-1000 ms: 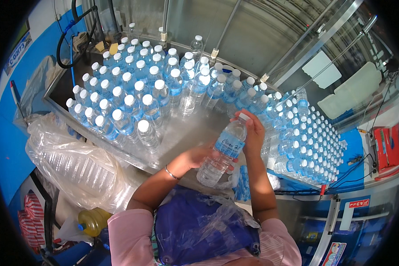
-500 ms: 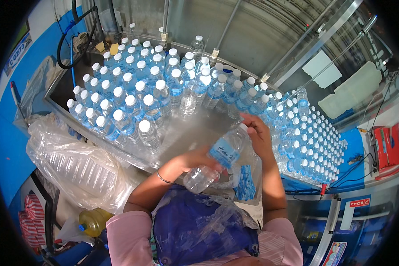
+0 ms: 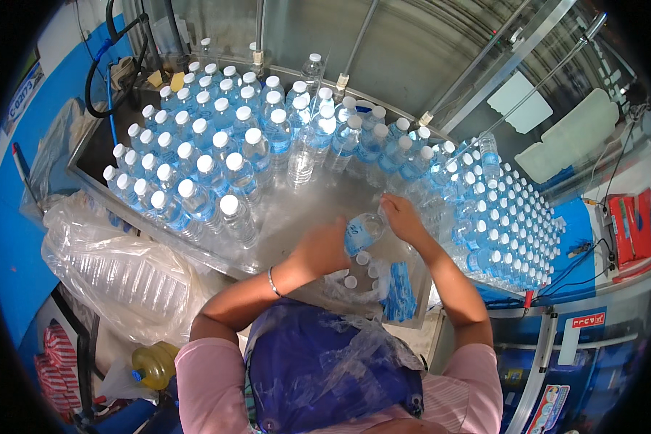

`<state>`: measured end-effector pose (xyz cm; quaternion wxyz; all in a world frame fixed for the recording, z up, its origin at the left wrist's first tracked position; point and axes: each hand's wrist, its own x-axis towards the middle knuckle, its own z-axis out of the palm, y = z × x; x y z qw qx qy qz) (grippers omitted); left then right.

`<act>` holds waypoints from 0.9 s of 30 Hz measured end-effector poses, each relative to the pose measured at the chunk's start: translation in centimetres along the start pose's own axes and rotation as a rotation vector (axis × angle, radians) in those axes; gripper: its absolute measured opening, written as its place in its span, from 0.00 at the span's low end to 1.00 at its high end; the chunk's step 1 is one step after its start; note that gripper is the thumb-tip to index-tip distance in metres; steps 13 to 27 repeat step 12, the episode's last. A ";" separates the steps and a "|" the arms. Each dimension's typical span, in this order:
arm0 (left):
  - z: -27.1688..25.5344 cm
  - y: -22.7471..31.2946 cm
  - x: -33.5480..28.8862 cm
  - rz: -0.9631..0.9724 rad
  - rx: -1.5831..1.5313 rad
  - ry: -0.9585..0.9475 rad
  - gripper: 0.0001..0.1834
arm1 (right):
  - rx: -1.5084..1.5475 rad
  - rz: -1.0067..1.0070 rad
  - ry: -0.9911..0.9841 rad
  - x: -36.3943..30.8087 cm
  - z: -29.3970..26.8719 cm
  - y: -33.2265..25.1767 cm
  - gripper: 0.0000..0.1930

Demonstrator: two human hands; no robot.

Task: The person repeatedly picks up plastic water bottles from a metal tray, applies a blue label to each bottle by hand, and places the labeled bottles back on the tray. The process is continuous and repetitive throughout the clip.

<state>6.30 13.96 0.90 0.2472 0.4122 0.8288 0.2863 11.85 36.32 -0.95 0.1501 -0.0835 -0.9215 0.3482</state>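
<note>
Over the metal work table (image 3: 307, 210), a clear plastic bottle (image 3: 365, 233) with a blue label lies tilted between my two hands. My left hand (image 3: 324, 246), slightly blurred, is wrapped round its lower body. At the other end, my right hand (image 3: 403, 218) has its fingers closed at the neck; they hide whether a cap is on it. Just below the bottle are several loose white caps (image 3: 351, 281) on a clear plastic bag (image 3: 336, 289). To the right of the caps lies a stack of blue labels (image 3: 400, 293).
Capped, labelled bottles (image 3: 210, 170) crowd the left and back of the table. More bottles (image 3: 506, 224) stand in dense rows at the right. A plastic-wrapped bundle (image 3: 119, 271) sits at the left, above a yellow jug (image 3: 154, 365). Metal bars (image 3: 358, 43) run along the back.
The bottle has moved forward, away from my lap, and its base has swung up from near my body. The loose caps below it have come into sight.
</note>
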 end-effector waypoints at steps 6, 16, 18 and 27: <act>4.2 -3.7 4.8 0.307 -0.113 0.472 0.49 | 0.608 0.294 0.047 -5.1 -2.9 2.5 0.17; 8.0 -8.9 15.3 0.298 -0.507 0.655 0.55 | -0.438 0.523 -0.124 -16.5 -0.6 10.3 0.12; 8.0 -8.9 15.3 0.298 -0.507 0.655 0.55 | -0.438 0.523 -0.124 -16.5 -0.6 10.3 0.12; 8.0 -8.9 15.3 0.298 -0.507 0.655 0.55 | -0.438 0.523 -0.124 -16.5 -0.6 10.3 0.12</act>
